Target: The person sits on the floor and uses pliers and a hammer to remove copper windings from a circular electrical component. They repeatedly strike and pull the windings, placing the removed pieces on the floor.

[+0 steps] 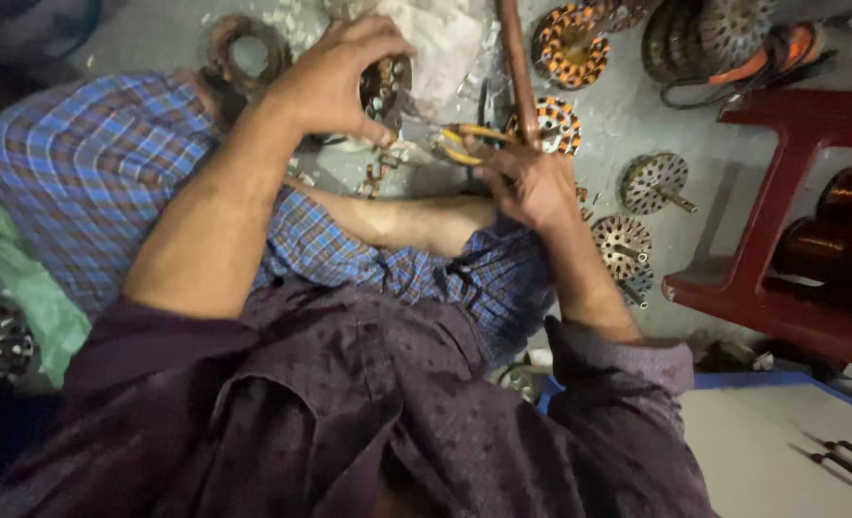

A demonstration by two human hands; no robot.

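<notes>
Head view — left hand (335, 82) grips a round motor part (388, 84); right hand (532, 182) clasps yellow-handled pliers (469, 144)

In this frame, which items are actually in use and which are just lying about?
In use:
- left hand on a round metal motor part
- right hand gripping yellow-handled pliers

Lying about:
- wound stator rings
- rotor discs with shafts
- red stool
- green bag
</notes>
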